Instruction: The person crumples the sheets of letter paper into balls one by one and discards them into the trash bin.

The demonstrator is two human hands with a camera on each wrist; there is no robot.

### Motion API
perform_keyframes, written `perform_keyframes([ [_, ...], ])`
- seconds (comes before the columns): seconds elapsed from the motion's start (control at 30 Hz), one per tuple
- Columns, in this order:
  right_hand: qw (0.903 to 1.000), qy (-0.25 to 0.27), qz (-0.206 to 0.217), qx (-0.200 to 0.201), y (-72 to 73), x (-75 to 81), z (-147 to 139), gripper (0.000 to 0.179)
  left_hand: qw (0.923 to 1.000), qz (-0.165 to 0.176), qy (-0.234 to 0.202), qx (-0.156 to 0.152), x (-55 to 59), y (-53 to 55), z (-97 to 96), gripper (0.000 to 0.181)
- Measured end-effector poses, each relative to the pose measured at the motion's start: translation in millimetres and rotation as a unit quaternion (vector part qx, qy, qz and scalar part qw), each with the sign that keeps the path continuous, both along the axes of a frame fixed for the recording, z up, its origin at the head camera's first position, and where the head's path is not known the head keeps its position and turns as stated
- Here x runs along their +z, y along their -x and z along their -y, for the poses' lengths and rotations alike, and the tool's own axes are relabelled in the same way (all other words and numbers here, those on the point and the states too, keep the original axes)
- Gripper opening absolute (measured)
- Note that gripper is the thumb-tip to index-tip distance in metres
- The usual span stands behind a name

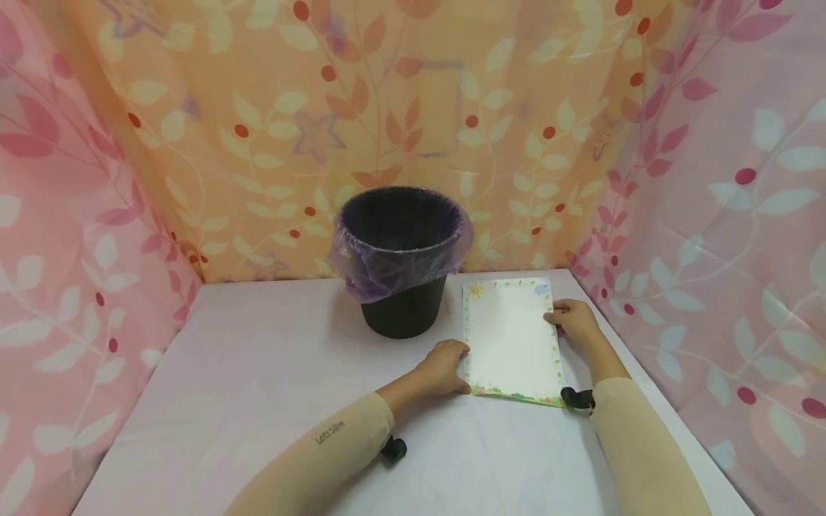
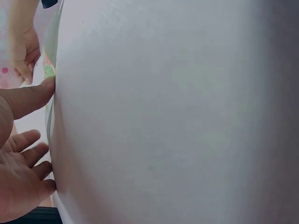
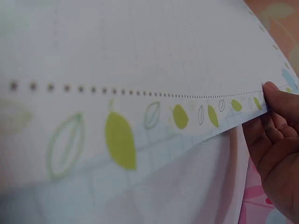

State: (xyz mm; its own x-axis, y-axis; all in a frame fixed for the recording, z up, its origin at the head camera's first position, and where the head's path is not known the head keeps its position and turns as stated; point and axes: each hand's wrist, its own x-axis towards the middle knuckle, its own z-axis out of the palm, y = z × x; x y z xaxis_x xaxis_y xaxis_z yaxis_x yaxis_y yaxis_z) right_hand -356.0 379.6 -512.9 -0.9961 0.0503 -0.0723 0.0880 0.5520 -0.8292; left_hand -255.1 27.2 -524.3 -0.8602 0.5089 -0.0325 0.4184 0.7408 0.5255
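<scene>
A white sheet of stationery paper [image 1: 513,340] with a leaf border, a sun and cloud at its top corners and grass along its bottom lies at the right of the table, its right side lifted. My right hand [image 1: 576,319] pinches the right edge near the upper corner; in the right wrist view the thumb of the right hand [image 3: 280,135] is on top and the fingers are underneath. At the left edge, low down, my left hand [image 1: 444,368] touches the paper with spread thumb and fingers. The left wrist view shows the left hand [image 2: 21,186] with loosely extended fingers.
A black trash bin [image 1: 400,315] lined with a purple plastic bag [image 1: 381,269] stands at the back centre, just left of the paper. Floral curtains [image 1: 413,93] enclose the white table [image 1: 258,358] at the back and both sides.
</scene>
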Motion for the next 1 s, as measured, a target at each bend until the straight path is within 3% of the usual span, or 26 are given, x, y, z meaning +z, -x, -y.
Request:
perform_keyframes([
  [0.27, 0.9977, 0.019, -0.062, -0.016, -21.3, 16.9, -0.9, 0.055, 0.9989, 0.017, -0.032, 0.029, 2.3, 2.1, -3.0, 0.096],
  [0.43, 0.9940, 0.067, -0.083, -0.023, -34.6, 28.7, 0.4, 0.055, 0.9920, 0.035, -0.104, 0.064, -2.1, 7.4, -6.0, 0.090],
  [0.53, 0.9915, 0.084, -0.093, -0.034, -41.0, 33.7, 1.6, 0.053, 0.9747, 0.055, -0.191, 0.101, -2.8, 10.6, -7.1, 0.086],
  [0.67, 0.9896, 0.089, -0.104, -0.042, -48.6, 39.3, 1.9, 0.053, 0.9377, 0.109, -0.300, 0.137, 1.9, 12.7, -5.9, 0.083],
  [0.77, 0.9886, 0.090, -0.112, -0.045, -55.1, 43.5, 1.9, 0.053, 0.9156, 0.145, -0.348, 0.139, 4.3, 15.4, -5.3, 0.080],
  [0.83, 0.9876, 0.093, -0.116, -0.050, -60.2, 47.1, 2.2, 0.052, 0.9057, 0.160, -0.369, 0.134, 4.6, 17.3, -5.9, 0.075],
  [1.0, 0.9813, 0.126, -0.131, -0.062, -74.0, 63.7, 7.7, 0.035, 0.8929, 0.166, -0.398, 0.131, 2.3, 21.2, -9.0, 0.055],
])
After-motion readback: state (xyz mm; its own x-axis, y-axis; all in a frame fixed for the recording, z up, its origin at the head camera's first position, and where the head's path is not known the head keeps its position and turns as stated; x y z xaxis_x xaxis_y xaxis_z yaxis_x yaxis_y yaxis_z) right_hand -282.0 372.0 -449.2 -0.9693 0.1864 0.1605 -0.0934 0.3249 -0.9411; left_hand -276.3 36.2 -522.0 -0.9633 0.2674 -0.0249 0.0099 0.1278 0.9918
